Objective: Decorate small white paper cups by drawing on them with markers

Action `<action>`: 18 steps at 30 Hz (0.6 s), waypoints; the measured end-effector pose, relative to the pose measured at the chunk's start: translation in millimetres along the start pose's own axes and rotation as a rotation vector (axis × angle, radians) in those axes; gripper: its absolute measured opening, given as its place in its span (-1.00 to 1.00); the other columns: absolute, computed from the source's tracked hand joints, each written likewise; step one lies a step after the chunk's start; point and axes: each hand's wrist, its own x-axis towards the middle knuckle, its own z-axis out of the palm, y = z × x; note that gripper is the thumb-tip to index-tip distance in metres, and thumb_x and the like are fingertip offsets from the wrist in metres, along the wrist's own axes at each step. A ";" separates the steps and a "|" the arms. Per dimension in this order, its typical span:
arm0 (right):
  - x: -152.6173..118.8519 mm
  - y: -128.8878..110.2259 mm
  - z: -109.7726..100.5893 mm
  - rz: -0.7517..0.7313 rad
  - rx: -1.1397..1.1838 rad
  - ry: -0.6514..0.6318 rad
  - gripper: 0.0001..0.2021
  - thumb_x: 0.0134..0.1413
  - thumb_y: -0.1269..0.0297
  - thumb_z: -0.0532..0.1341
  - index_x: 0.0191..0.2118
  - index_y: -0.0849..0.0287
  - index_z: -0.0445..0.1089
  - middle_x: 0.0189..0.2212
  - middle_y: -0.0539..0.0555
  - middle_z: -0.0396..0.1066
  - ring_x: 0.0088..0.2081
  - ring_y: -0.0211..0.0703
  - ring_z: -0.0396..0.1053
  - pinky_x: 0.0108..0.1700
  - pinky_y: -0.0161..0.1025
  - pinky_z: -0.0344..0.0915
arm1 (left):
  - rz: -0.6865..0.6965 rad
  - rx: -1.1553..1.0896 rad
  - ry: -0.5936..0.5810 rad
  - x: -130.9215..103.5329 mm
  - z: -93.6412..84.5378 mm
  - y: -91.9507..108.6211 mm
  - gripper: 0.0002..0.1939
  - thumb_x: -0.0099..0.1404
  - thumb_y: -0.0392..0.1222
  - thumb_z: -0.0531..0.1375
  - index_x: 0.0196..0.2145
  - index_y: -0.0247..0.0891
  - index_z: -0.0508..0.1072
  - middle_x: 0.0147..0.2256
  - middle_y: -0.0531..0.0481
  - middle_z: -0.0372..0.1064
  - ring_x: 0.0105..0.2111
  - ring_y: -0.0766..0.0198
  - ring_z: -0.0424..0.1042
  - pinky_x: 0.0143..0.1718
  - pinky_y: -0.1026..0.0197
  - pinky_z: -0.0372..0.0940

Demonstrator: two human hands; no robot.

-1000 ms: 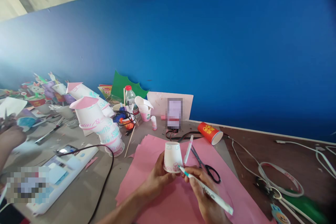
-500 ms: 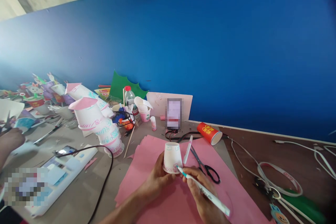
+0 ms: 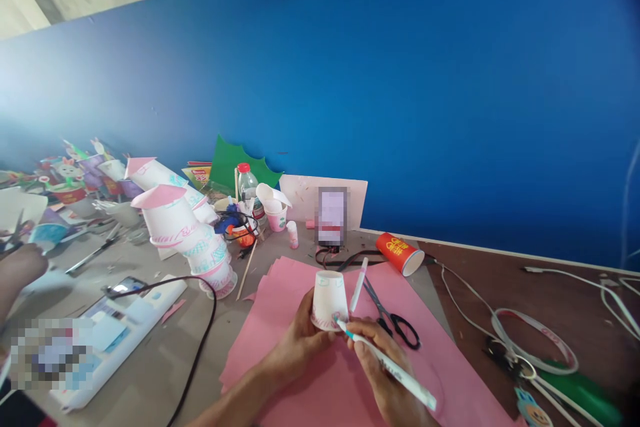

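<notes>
My left hand [image 3: 305,335] is closed round the lower left side of a white paper cup [image 3: 329,295], which stands upside down with pink marks near its rim and faint blue shapes higher up. My right hand [image 3: 384,365] grips a white marker [image 3: 400,373] with a blue band, its tip touching the cup's lower right. Beneath both hands lie sheets of pink paper [image 3: 270,307]. A pink-tipped marker [image 3: 359,285] rests just right of the cup, beside black-handled scissors [image 3: 393,320].
Leaning towers of decorated cups [image 3: 167,217] stand left. Behind are a bottle [image 3: 245,181], a glue stick [image 3: 293,235] and a propped phone [image 3: 331,217]. A red cup [image 3: 400,253] lies on its side. Cables [image 3: 465,313] cross the right. Another person's hand [image 3: 23,270] shows far left.
Almost nothing differs. The marker tip has shifted very slightly against the cup, while both hands keep their grip.
</notes>
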 end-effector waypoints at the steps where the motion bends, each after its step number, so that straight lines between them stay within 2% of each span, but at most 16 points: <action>1: 0.2 0.0 -0.6 -0.022 -0.004 -0.006 -0.77 0.24 0.07 0.17 -0.19 0.05 0.50 -0.32 0.10 0.51 -0.23 -0.06 0.48 -0.16 -0.23 0.43 | -0.001 0.002 -0.003 0.1 -0.5 -0.7 -0.25 0.09 0.05 0.37 0.18 -0.19 0.25 -0.05 -0.15 0.34 -0.07 0.06 0.28 -0.06 0.09 0.20; 8: 5.0 -7.4 -2.5 -0.022 -0.027 -0.008 -0.74 0.25 0.04 0.16 -0.21 0.07 0.50 -0.40 0.06 0.48 -0.35 -0.11 0.47 -0.28 -0.30 0.43 | -0.002 0.032 0.020 -1.2 1.1 0.4 -0.26 0.08 0.07 0.37 0.15 -0.22 0.28 -0.10 -0.13 0.34 -0.11 0.08 0.28 -0.08 0.08 0.20; 18: 4.2 -10.5 -3.6 0.005 -0.026 -0.020 -0.72 0.25 0.02 0.15 -0.21 0.07 0.51 -0.37 0.07 0.49 -0.33 -0.11 0.46 -0.27 -0.29 0.42 | -0.006 0.022 0.033 -0.6 3.1 3.8 -0.24 0.04 0.11 0.38 0.13 -0.22 0.30 -0.14 -0.13 0.37 -0.13 0.07 0.30 -0.11 0.11 0.21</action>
